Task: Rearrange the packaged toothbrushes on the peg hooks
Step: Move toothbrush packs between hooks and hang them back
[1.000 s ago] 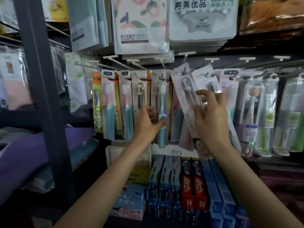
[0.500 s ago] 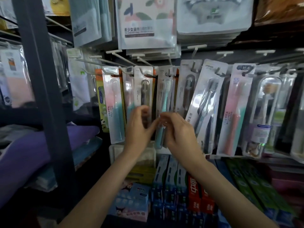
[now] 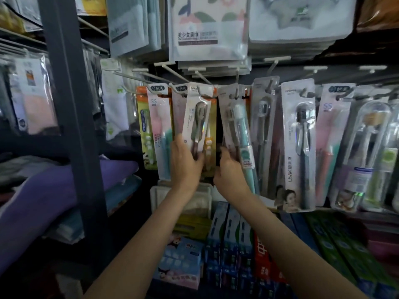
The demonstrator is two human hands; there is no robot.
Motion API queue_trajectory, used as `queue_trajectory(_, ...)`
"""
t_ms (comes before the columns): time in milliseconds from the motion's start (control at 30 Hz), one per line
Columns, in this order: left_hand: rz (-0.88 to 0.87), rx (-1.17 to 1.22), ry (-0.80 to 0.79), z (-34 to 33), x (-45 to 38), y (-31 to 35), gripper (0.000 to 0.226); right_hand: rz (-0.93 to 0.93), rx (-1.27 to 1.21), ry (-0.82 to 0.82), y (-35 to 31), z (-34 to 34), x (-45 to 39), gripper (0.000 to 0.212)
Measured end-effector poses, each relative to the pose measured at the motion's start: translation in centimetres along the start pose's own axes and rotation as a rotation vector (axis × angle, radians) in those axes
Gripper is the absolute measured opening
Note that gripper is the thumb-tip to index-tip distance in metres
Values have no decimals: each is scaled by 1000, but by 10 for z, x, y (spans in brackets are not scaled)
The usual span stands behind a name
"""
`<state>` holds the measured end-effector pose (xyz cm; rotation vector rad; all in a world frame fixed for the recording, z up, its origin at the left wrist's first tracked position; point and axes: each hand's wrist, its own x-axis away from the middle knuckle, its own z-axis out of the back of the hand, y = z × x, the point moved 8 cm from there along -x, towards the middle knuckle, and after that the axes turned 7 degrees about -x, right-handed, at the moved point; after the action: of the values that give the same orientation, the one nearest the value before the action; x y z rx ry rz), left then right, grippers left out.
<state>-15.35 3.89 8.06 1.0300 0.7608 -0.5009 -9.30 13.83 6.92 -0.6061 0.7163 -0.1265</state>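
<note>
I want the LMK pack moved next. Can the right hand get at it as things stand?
Probably yes: the LMK pack hangs in front, uncovered, but the right hand first has to release the teal toothbrush pack.

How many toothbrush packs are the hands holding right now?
2. The left hand grips the dark-brush pack; the right hand holds the teal-brush pack. More may hang hidden behind them.

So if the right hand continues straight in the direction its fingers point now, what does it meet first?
The right hand points up and slightly left, into the dark gap between the packs. Probably it meets first the teal toothbrush pack that it already holds at the bottom edge; depth behind is unclear.
</note>
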Motion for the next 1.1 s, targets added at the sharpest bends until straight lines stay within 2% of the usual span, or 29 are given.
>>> queue_trajectory(100,10,49,-26,8,-3,-8,36,-80,-128,56,4,-1,-7,41)
queue_trajectory(267,-46,105,-118,23,-7,-14,40,-142,-241,144,-2,-8,-13,38)
queue_trajectory(467,-145,-22,-62,50,-13,-21,59,66,-139,191,-30,4,11,48)
queue_trajectory(567,-166,3,-72,57,-9,-22,62,147,-3,240,-41,24,21,44)
queue_trajectory(700,-165,45,-98,55,-8,-23,61,140,224,157,-54,48,28,35)
queue_trajectory(867,-164,114,-123,45,-4,-22,59,56,440,-101,-45,58,40,32)
queue_trajectory(1000,-140,158,-150,30,1,-27,59,67,390,-53,-33,81,55,50)
queue_trajectory(1100,-75,131,-171,17,5,-32,62,73,232,6,-19,88,62,42)
